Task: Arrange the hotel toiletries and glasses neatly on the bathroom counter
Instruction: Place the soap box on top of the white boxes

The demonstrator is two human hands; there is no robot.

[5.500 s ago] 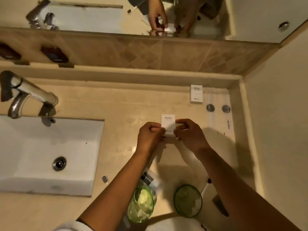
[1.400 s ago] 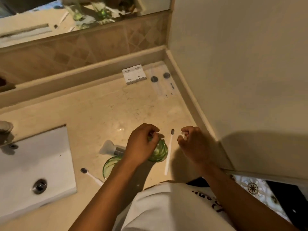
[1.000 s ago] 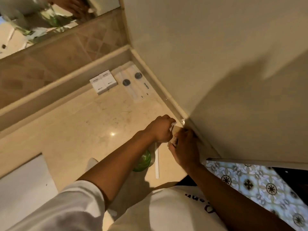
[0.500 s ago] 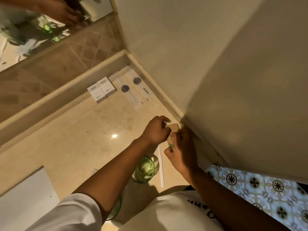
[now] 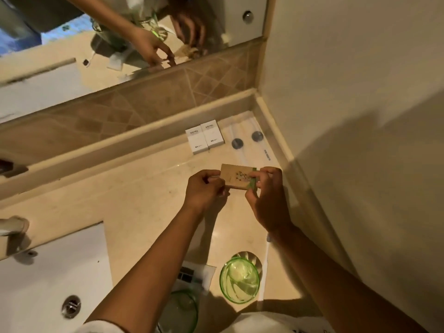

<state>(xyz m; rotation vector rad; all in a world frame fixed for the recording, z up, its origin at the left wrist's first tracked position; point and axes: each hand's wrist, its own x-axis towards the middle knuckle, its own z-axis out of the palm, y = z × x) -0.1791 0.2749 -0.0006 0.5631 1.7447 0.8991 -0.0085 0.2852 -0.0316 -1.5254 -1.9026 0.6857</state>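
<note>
My left hand (image 5: 204, 188) and my right hand (image 5: 266, 195) together hold a small brown cardboard packet (image 5: 234, 175) with a green edge, just above the beige counter (image 5: 134, 203). Two white hotel boxes (image 5: 204, 137) lie side by side at the back ledge. Beside them lie two clear-wrapped items with round dark caps (image 5: 247, 140). A green glass (image 5: 239, 280) stands near the front edge, under my arms. A second green glass (image 5: 180, 311) is partly hidden by my left forearm. A white sachet (image 5: 199, 275) lies between them.
The white sink basin (image 5: 52, 272) with its drain (image 5: 70, 306) fills the lower left, and the tap (image 5: 13, 227) juts in at the left edge. A mirror (image 5: 96, 39) runs along the back. The side wall (image 5: 348, 116) closes the counter on the right.
Both hands have lifted the brown packet from beside the right wall toward the back of the counter. The view has swung left, so the sink shows again.
</note>
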